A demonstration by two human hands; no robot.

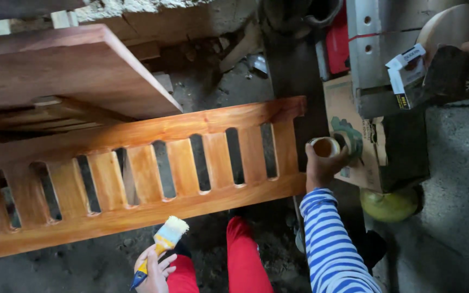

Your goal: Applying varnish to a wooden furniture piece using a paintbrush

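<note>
Seen from above: left hand (153,271) closed on a paintbrush (164,244), bristles up, near a slatted wooden panel (137,173) lying on the floor. Right hand (321,165) wrapped round a small tin (324,147), kept upright, to the panel's right.

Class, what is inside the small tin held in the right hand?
The tin in the right hand shows orange-brown liquid at its open top. Its depth and bottom are hidden by the tin wall and fingers.
</note>
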